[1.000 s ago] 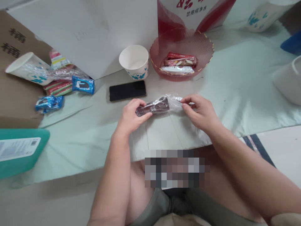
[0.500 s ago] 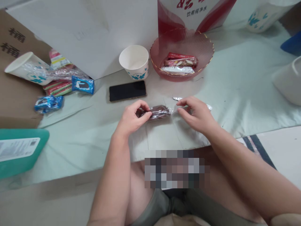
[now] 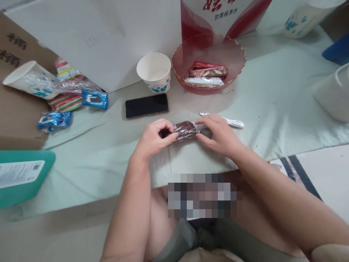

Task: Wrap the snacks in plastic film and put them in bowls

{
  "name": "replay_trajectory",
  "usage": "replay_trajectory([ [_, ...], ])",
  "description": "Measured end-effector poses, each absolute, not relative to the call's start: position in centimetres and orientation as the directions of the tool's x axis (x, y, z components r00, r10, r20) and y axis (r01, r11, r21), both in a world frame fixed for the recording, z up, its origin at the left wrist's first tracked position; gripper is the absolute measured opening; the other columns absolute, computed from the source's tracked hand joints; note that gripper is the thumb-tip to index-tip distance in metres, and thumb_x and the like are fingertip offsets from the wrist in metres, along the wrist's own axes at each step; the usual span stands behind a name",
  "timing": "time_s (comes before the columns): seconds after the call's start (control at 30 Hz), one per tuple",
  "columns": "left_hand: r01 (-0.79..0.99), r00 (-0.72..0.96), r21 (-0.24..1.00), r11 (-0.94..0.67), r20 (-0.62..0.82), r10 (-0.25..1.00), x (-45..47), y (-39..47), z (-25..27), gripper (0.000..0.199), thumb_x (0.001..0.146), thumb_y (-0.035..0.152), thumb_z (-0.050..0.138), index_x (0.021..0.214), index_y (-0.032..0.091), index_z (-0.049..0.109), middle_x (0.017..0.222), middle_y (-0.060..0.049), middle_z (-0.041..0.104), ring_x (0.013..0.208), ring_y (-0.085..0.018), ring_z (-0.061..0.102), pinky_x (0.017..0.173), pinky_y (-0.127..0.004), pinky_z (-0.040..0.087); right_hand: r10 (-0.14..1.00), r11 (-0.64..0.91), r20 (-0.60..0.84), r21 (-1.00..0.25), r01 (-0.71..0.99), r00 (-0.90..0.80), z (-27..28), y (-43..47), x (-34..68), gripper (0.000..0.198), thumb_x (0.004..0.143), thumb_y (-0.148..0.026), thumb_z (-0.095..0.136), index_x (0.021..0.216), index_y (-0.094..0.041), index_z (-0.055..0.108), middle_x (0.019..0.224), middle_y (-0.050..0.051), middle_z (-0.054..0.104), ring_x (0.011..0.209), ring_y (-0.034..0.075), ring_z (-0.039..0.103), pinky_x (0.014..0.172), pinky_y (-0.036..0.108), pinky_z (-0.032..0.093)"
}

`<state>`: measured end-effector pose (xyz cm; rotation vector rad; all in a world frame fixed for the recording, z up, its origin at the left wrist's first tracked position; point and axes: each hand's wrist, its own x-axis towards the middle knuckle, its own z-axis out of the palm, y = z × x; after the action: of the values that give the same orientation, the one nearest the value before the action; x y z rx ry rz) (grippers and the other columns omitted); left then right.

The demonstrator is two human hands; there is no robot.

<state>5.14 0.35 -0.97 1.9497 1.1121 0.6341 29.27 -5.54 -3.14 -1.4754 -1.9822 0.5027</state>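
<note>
A dark brown snack pack [image 3: 185,131] in shiny clear plastic lies across the cloth-covered table between my hands. My left hand [image 3: 155,139] grips its left end, with the thumb on the near side and the fingers over the far side. At the right end, my right hand [image 3: 218,134] has its thumb and fingertips closed on the clear plastic. Just beyond my right hand is a white utility knife [image 3: 235,123], its middle partly covered by the fingers. A black phone [image 3: 147,106] lies behind my left hand.
A paper cup [image 3: 155,71] and a pink glass bowl [image 3: 209,89] with several wrapped snacks stand at the back, before white boxes. On the left are blue snack packets [image 3: 95,99], a tipped paper cup [image 3: 28,80] and a green container [image 3: 47,163]. A white cup [image 3: 334,96] stands right.
My right hand has moved left onto the right end of the snack pack, uncovering more of the knife's handle. My left hand keeps its hold.
</note>
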Motion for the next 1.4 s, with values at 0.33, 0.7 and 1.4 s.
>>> replay_trajectory([
  [0.33,0.49,0.488,0.801,-0.345,0.076,0.87,5.09,0.42,-1.55,0.014,0.08,0.031,0.071,0.075,0.019,0.066,0.085,-0.003,0.069,0.08,-0.016,0.062,0.075,-0.031,0.047,0.964,0.265,0.207,-0.673,0.69,-0.168,-2.57,-5.59,29.25,0.016,0.091,-0.028,0.055,0.086,-0.022,0.068,0.081,0.006,0.071,0.083,0.023,0.063,0.083,0.039,0.044],
  [0.7,0.497,0.468,0.803,-0.329,0.071,0.881,5.16,0.32,-1.56,0.015,0.082,0.032,0.068,0.074,0.019,0.066,0.084,-0.003,0.069,0.081,-0.017,0.063,0.075,-0.032,0.047,0.958,0.288,0.22,-0.688,0.666,-0.186,-2.5,-5.52,29.28,0.013,0.09,-0.025,0.054,0.084,-0.022,0.065,0.083,0.006,0.07,0.081,0.022,0.061,0.08,0.037,0.043],
  [1.4,0.459,0.489,0.808,-0.37,0.118,0.864,5.05,0.14,-1.43,0.008,0.078,0.026,0.068,0.075,0.019,0.067,0.086,-0.004,0.071,0.081,-0.017,0.065,0.075,-0.031,0.051,0.938,0.316,0.319,-0.619,0.719,-0.138,-2.36,-5.87,28.84,0.008,0.088,-0.026,0.058,0.088,-0.022,0.065,0.09,0.008,0.069,0.09,0.026,0.061,0.082,0.039,0.043],
])
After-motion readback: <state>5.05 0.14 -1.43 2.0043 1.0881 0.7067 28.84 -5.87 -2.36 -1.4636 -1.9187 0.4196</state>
